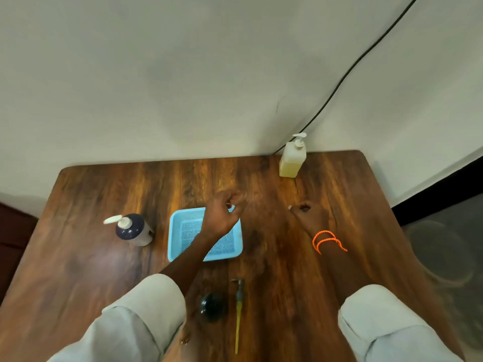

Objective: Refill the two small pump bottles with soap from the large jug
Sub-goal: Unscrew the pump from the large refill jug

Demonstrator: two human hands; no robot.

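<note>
A dark blue and white pump bottle [133, 229] stands on the left of the wooden table [86, 270]. Near the front edge stands a small dark bottle [212, 307] with no pump on it. Its pump [239, 309], with a long yellow tube, lies flat on the table just to its right. A pale bottle of yellow soap [292, 158] with a white pump stands at the back right, by the wall. My left hand [222, 212] hovers over the far right corner of a blue tray [177, 239], fingers curled, nothing seen in them. My right hand [305, 212], an orange cord on its wrist, is curled above bare table.
The blue tray has a mesh bottom and looks empty. A black cable [352, 66] runs down the wall to the table's back edge behind the soap bottle. To the right of the table, a round container [441, 254] sits on the floor.
</note>
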